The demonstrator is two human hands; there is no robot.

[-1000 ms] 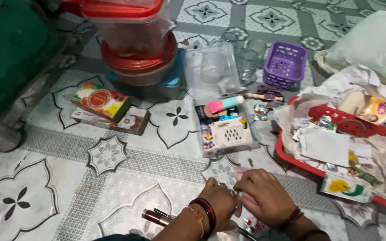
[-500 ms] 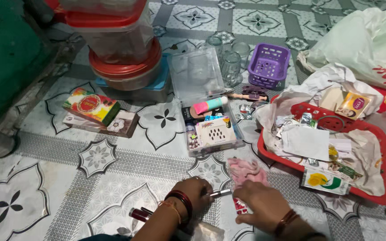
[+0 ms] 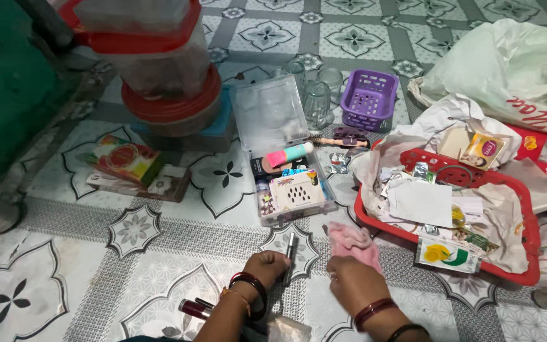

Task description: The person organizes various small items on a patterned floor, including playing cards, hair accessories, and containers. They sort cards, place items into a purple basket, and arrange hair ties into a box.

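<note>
My left hand [image 3: 267, 266] is closed on a slim silver stick-shaped tube [image 3: 290, 247], held upright over the patterned floor. Just right of it, my right hand [image 3: 347, 283] rests with its fingers on a crumpled pink cloth [image 3: 353, 242]. Directly ahead lies an open clear plastic box [image 3: 286, 183] with a pink-and-teal tube, a cream perforated case and other small items inside. Dark red tubes [image 3: 192, 308] lie on the floor beside my left wrist.
A red tray [image 3: 527, 253] of papers and sachets sits at right, with white plastic bags [image 3: 508, 63] behind it. A purple basket [image 3: 368, 98] and glasses [image 3: 316, 95] stand farther back. Stacked red-lidded containers [image 3: 159, 69] and flat boxes [image 3: 134, 168] are at left.
My hands have come apart. The left lifted the silver tube upright and forward; the right shifted onto the pink cloth. The camera has tilted, sliding the whole scene leftward.
</note>
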